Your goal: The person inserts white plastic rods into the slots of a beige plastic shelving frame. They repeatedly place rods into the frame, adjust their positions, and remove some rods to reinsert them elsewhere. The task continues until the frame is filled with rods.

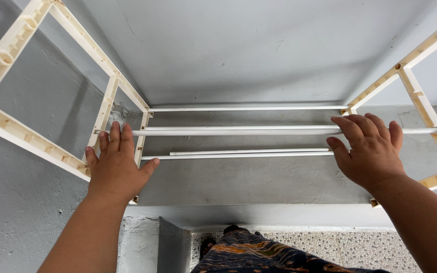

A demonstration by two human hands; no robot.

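Grey concrete ledge (259, 182), cream plastic rack frame (112, 101) standing on it, white rods (244, 151) lying across

Grey wall (238, 45) — speckled floor (370, 250), seemingly.

White rods (238, 131) bar passage; side frames (51, 76) stand open.

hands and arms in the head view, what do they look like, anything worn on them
Both the left hand and right hand are bare: no gloves, rings, watch or bracelets show. The forearms are bare too, with no sleeves in view. Fingernails look short and unpainted.
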